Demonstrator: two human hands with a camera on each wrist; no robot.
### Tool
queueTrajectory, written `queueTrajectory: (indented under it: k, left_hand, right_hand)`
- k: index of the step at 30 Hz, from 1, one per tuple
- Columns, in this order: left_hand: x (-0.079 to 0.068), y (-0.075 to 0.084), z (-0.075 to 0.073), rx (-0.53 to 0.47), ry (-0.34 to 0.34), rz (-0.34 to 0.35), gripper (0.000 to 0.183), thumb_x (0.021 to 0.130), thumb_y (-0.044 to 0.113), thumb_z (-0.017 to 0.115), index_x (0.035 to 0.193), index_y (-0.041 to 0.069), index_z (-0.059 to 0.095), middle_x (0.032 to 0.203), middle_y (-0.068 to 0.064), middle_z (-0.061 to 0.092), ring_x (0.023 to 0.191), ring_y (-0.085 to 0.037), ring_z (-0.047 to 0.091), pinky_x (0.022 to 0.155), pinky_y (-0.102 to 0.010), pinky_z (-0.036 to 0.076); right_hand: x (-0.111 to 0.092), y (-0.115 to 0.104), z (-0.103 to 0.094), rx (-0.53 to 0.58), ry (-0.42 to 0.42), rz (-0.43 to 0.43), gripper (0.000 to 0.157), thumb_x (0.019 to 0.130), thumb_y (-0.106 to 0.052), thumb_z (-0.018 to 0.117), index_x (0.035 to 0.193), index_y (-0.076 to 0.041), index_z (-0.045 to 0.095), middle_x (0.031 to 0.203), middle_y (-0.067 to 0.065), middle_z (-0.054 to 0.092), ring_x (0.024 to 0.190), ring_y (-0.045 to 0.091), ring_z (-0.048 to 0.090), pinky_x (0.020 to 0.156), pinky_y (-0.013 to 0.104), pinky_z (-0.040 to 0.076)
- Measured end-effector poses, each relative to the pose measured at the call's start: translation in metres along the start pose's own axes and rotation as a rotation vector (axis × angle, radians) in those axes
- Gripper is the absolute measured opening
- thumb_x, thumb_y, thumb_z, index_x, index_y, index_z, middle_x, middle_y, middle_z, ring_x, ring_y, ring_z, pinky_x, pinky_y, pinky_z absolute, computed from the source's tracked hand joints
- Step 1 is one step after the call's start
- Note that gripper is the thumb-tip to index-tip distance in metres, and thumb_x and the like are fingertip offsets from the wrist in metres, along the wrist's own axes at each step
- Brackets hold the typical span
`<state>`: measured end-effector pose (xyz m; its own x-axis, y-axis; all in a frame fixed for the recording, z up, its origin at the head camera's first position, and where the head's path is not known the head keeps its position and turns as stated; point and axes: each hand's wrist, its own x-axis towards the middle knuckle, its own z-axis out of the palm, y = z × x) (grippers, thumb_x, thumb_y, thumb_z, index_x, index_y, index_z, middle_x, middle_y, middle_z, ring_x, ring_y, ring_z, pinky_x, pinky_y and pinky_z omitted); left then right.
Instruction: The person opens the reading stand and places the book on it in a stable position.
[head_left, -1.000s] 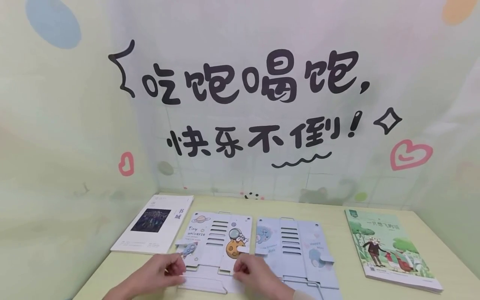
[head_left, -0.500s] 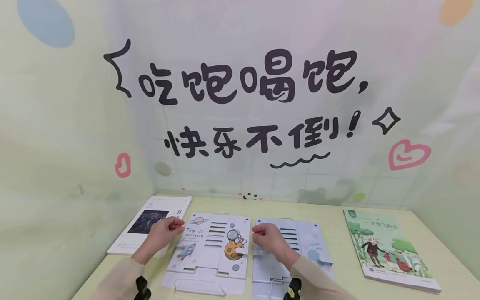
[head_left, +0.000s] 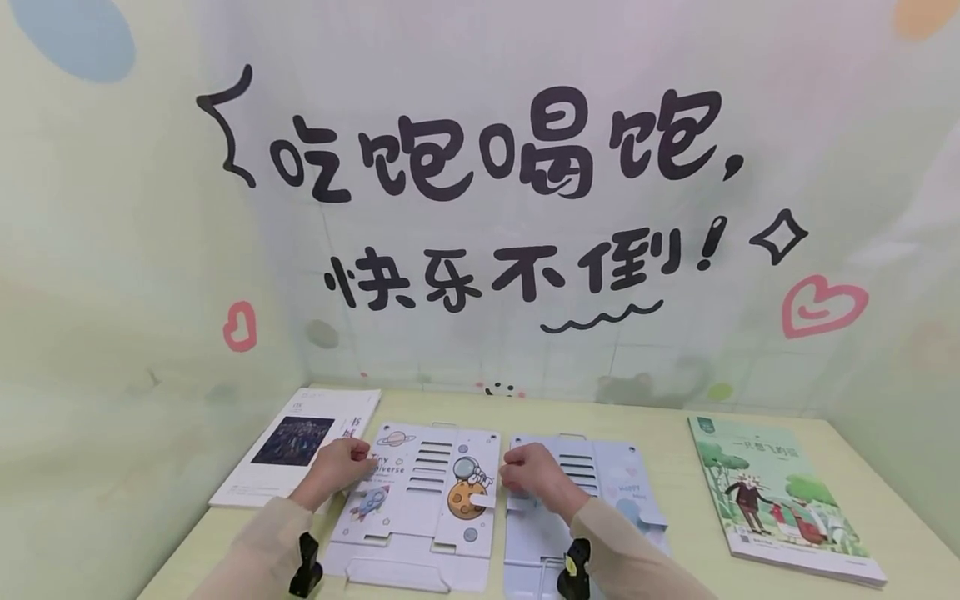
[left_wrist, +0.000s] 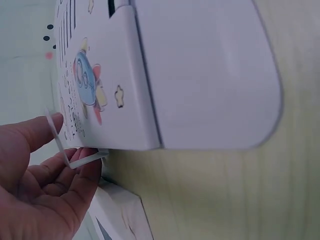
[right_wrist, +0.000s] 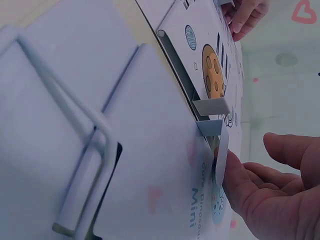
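Observation:
A white book stand (head_left: 472, 483) printed with an astronaut, a planet and a rocket lies on the table. Beside it on the right lies a pale blue dinosaur book stand (head_left: 630, 475). My left hand (head_left: 337, 467) is at the first stand's left edge, its thumb and fingers around a small white page clip (left_wrist: 60, 142). Between the two stands is my right hand (head_left: 540, 475). In the right wrist view its fingers touch behind the dinosaur stand's left page clip (right_wrist: 222, 150), while the thumb (right_wrist: 285, 147) stands apart. The right hand partly covers the dinosaur print in the head view.
A white book (head_left: 288, 446) with a dark picture lies at the table's far left, just beyond my left hand. At the right lies a green picture book (head_left: 780, 500). A printed curtain (head_left: 487, 350) rises behind the table (head_left: 705, 575).
Both hands have left the lower ledge of the astronaut stand and moved up to its sides. Since half a second ago they have stayed nearly in place, the left slightly lower.

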<state>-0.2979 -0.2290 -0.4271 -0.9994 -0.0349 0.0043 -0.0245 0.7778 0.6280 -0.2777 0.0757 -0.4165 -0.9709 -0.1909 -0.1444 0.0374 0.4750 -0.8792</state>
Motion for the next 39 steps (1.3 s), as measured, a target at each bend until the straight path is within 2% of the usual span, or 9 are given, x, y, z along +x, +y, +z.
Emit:
queueTrajectory:
  k: [11,19,30,34,39]
  left_hand:
    - [0.000,-0.002,0.006,-0.008,0.011,-0.042,0.039,0.080,0.006,0.069,0.112,-0.013,0.058,0.094,-0.016,0.063,0.082,-0.021,0.058,0.074,-0.037,0.052]
    - [-0.002,-0.003,0.010,-0.015,0.045,-0.017,0.040,0.079,0.004,0.069,0.113,-0.014,0.057,0.094,-0.016,0.064,0.083,-0.021,0.059,0.073,-0.037,0.052]
    - [-0.005,-0.002,0.012,-0.031,0.071,-0.039,0.043,0.080,0.003,0.067,0.117,-0.013,0.056,0.094,-0.015,0.063,0.082,-0.021,0.056,0.074,-0.036,0.050]
    - [-0.004,-0.003,0.012,-0.062,0.091,-0.043,0.046,0.079,0.004,0.067,0.120,-0.013,0.055,0.097,-0.017,0.063,0.084,-0.022,0.058,0.074,-0.036,0.051]
    - [-0.004,-0.004,0.011,-0.184,0.101,-0.053,0.047,0.079,0.001,0.066,0.121,-0.013,0.053,0.101,-0.021,0.062,0.088,-0.024,0.061,0.076,-0.035,0.053]
  right_hand:
    - [0.004,-0.007,0.002,-0.024,-0.018,0.042,0.034,0.088,-0.004,0.061,0.118,0.012,0.057,0.096,0.016,0.068,0.082,0.019,0.066,0.077,0.034,0.055]
    - [0.006,-0.008,0.004,-0.043,-0.036,0.039,0.031,0.089,-0.003,0.059,0.115,0.013,0.058,0.089,0.014,0.068,0.076,0.017,0.065,0.070,0.031,0.056]
    - [0.008,-0.004,0.008,-0.017,0.000,0.054,0.033,0.088,-0.004,0.060,0.116,0.012,0.057,0.088,0.012,0.067,0.072,0.014,0.063,0.067,0.028,0.055]
    - [0.008,-0.003,0.008,0.023,0.019,0.042,0.035,0.088,-0.004,0.059,0.119,0.012,0.055,0.092,0.014,0.067,0.076,0.016,0.063,0.069,0.029,0.056]
    - [0.008,-0.002,0.007,0.095,0.046,0.045,0.040,0.088,-0.004,0.059,0.123,0.012,0.052,0.104,0.019,0.065,0.084,0.018,0.064,0.074,0.031,0.056]
